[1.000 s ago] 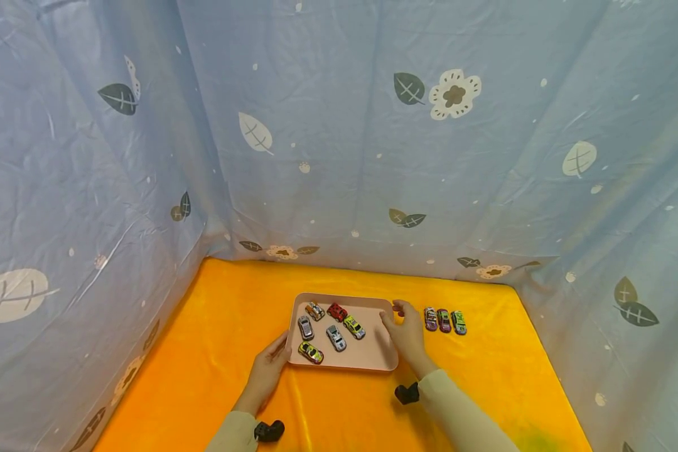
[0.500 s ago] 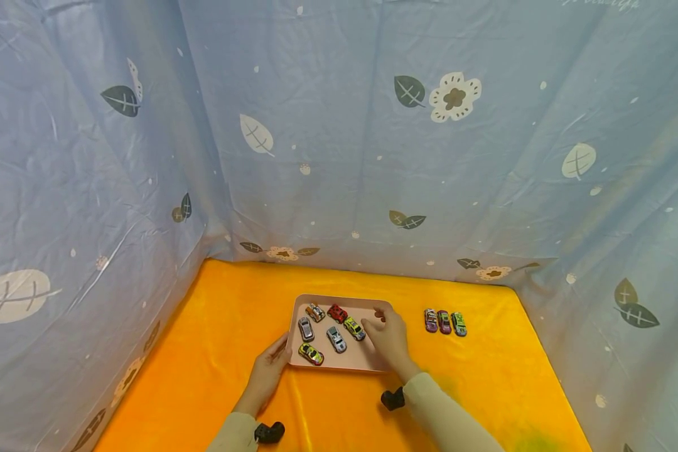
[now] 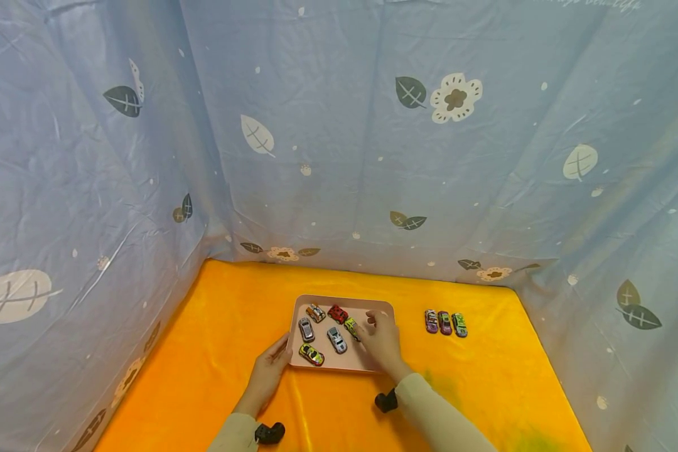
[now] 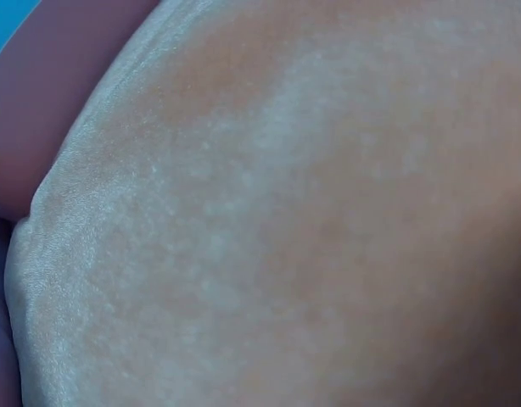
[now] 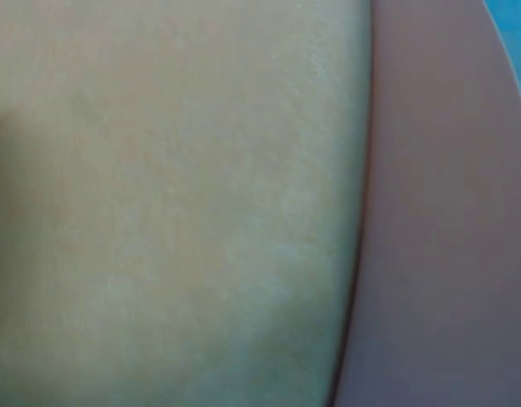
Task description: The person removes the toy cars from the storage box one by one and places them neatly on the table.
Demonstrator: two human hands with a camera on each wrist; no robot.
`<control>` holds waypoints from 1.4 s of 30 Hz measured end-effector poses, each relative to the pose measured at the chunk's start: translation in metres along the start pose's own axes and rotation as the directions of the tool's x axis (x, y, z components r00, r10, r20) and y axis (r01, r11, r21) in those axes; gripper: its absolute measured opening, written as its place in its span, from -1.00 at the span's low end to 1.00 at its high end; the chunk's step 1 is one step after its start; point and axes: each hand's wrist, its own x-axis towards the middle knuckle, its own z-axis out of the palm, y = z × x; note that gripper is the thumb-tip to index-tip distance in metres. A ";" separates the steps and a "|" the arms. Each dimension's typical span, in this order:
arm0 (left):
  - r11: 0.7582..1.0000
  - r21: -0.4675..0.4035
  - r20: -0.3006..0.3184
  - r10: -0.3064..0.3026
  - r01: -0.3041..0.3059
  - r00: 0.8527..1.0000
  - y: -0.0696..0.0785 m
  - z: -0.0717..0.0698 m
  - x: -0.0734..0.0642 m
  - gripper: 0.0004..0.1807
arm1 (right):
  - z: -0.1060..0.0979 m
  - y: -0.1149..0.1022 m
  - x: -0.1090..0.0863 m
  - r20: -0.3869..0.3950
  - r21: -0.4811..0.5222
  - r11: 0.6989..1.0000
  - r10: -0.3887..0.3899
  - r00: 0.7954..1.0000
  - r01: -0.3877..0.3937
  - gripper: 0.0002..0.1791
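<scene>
As the right hand [image 3: 381, 342] hangs over the right part of the pink tray [image 3: 344, 362], its thumb and forefinger stand apart with a gap between them. Under the thumb, partly covered by it, lies a yellow-green toy car [image 3: 349, 324]; whether the two touch cannot be told. Farther off and to the left of that thumb, a red car [image 3: 338, 314] sits just beside the yellow-green one, and a silver-white car [image 3: 336, 340] lies left of the thumb and nearer the person. Farther left from the same fingers come an orange-and-white car [image 3: 316, 312], a grey car [image 3: 306, 329] and, nearest the person, a yellow car [image 3: 311, 355], all inside the tray. Near those, the left hand [image 3: 267, 375] holds the tray's left edge with its fingers and thumb. Well to the right of the right hand's fingers, three toy cars [image 3: 444, 322] stand side by side on the yellow cloth [image 3: 486, 376]. Behind the fingers, black devices [image 3: 386, 402] sit at both wrists. Beyond everything hangs a blue curtain [image 3: 316, 194] printed with leaves and flowers.
</scene>
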 end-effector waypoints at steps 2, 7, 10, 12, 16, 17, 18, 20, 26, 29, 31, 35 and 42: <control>1.000 0.001 0.005 0.000 0.000 1.000 0.000 0.000 0.000 -0.48 | 0.001 -0.002 -0.001 0.012 -0.012 1.000 0.011 1.000 -0.011 -0.44; 1.000 0.001 0.005 0.002 -0.002 1.000 0.000 0.000 0.001 -0.48 | 0.005 -0.004 -0.002 0.037 -0.021 0.999 0.033 0.999 -0.032 -0.41; 1.000 -0.009 0.006 0.003 -0.003 1.000 0.000 0.000 0.001 -0.48 | 0.007 -0.003 -0.002 0.051 -0.006 1.000 0.027 0.998 -0.027 -0.43; 1.000 -0.015 0.009 0.003 -0.003 1.000 0.000 0.000 0.001 -0.48 | 0.009 -0.002 -0.002 0.065 0.015 0.999 0.028 0.998 -0.030 -0.44; 1.000 -0.023 0.011 0.007 -0.007 1.000 0.000 0.000 0.000 -0.48 | 0.010 0.000 -0.003 0.097 0.050 0.997 0.054 0.994 -0.059 -0.48; 1.000 -0.025 0.009 0.005 -0.005 1.000 0.000 0.000 0.000 -0.48 | 0.010 0.001 -0.003 0.105 0.053 0.996 0.064 0.992 -0.070 -0.49; 1.000 -0.022 0.007 0.004 -0.004 1.000 0.000 0.000 0.000 -0.48 | 0.010 0.001 -0.003 0.112 0.051 0.996 0.071 0.991 -0.077 -0.50; 1.000 -0.021 0.004 0.000 0.000 1.000 0.001 0.001 0.000 -0.48 | 0.011 0.001 -0.002 0.127 0.050 0.995 0.080 0.989 -0.087 -0.51; 1.000 -0.014 0.003 -0.008 0.008 1.000 0.001 0.001 0.001 -0.48 | 0.011 0.002 0.000 0.157 0.012 0.996 0.082 0.984 -0.085 -0.53; 1.000 -0.011 0.005 -0.009 0.009 1.000 0.001 0.001 0.001 -0.47 | 0.011 0.001 0.001 0.169 -0.006 0.996 0.090 0.982 -0.090 -0.55; 1.000 -0.003 0.005 -0.009 0.009 1.000 0.001 0.002 0.001 -0.47 | 0.010 0.001 0.001 0.173 -0.013 0.996 0.088 0.981 -0.087 -0.56; 1.000 0.016 0.006 -0.008 0.008 1.000 0.001 0.002 0.000 -0.47 | 0.007 0.000 0.000 0.179 -0.037 0.997 0.077 0.981 -0.072 -0.59; 1.000 0.028 0.004 0.002 -0.002 1.000 0.000 0.000 0.000 -0.46 | -0.005 -0.004 0.001 0.190 -0.062 0.997 0.054 0.980 -0.043 -0.63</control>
